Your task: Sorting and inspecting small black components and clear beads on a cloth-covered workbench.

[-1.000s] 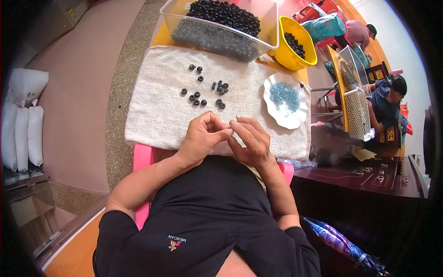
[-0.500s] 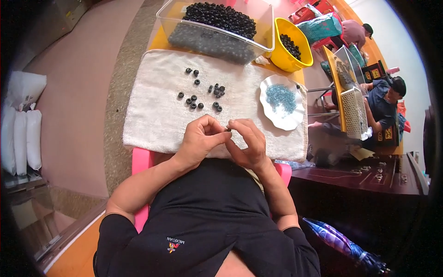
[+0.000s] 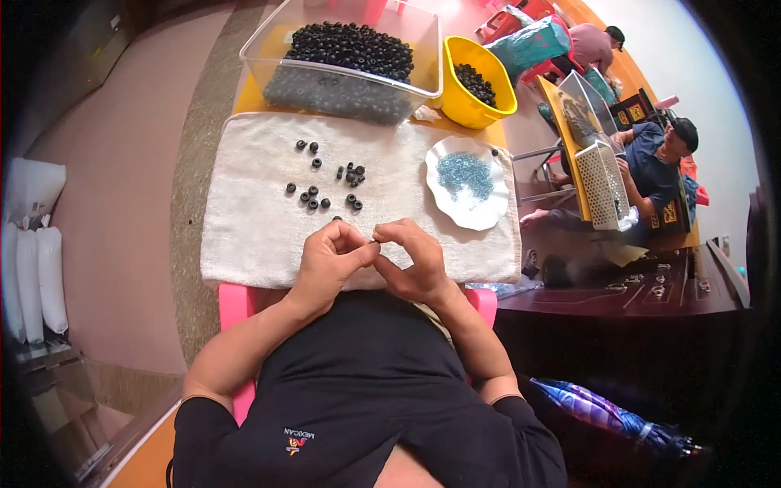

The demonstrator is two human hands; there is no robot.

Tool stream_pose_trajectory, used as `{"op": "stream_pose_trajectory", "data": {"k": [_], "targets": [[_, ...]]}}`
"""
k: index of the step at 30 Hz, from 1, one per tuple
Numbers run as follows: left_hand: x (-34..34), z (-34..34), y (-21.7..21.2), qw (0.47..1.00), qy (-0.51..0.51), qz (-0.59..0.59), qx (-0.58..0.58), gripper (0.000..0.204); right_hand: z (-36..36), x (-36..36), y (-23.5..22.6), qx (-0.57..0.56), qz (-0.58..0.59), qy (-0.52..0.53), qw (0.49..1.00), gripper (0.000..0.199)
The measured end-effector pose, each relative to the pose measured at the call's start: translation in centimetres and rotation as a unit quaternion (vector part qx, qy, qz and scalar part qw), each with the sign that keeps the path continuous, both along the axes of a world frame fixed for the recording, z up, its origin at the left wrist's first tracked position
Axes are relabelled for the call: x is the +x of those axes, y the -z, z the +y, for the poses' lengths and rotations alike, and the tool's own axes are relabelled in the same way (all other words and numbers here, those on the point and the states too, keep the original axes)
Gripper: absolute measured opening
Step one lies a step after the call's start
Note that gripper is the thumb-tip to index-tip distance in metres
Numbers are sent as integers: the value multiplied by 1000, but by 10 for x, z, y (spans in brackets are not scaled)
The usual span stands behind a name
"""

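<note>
Both hands meet above the near edge of a white towel (image 3: 244,236). My left hand (image 3: 332,264) is closed in a pinch, and my right hand (image 3: 416,262) is closed against its fingertips. Between them is a small dark bead (image 3: 375,241), largely covered by the fingers. Several loose black beads (image 3: 313,192) lie in small groups on the towel, beyond the hands. One more black bead (image 3: 337,218) shows just past my left fingers. To the right, a white scalloped plate (image 3: 469,213) holds many tiny blue beads (image 3: 465,176).
Behind the towel stands a clear plastic bin (image 3: 342,104) of black beads, beside a yellow tub (image 3: 480,112) holding more. A pink chair (image 3: 236,305) is under me. At right, a person (image 3: 651,163) sits near a white perforated basket (image 3: 600,187); a folded umbrella (image 3: 602,411) lies lower right.
The view has shifted, so the table and its contents appear farther left and slightly lower. My hands stay joined at the fingertips; a bead beyond the left fingers now shows.
</note>
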State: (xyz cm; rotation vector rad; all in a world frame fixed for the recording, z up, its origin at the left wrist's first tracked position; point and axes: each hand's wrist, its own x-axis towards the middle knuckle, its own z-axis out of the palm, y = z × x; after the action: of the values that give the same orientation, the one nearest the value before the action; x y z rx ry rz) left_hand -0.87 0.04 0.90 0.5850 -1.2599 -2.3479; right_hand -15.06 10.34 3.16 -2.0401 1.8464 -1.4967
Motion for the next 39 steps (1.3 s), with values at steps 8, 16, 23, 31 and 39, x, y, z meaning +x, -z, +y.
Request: {"op": "stream_pose_trajectory", "data": {"k": [8,16,23,31,39], "targets": [[1,3,-1,1000,9,5,-12,12,2,-1,-1,22,-10,-24,999,41],[-1,5,2,1000,0,-3,-18,13,7,-27,-23,-2,14,110,994,29],[-1,6,0,999,1,1,-32,14,0,-106,-61,-100,125,268,950,18],[0,8,3,999,2,2,-34,13,-53,-246,-90,-39,182,355,916,26],[2,7,-4,997,15,-13,-79,10,-40,-180,-49,27,-6,210,977,21]]}}
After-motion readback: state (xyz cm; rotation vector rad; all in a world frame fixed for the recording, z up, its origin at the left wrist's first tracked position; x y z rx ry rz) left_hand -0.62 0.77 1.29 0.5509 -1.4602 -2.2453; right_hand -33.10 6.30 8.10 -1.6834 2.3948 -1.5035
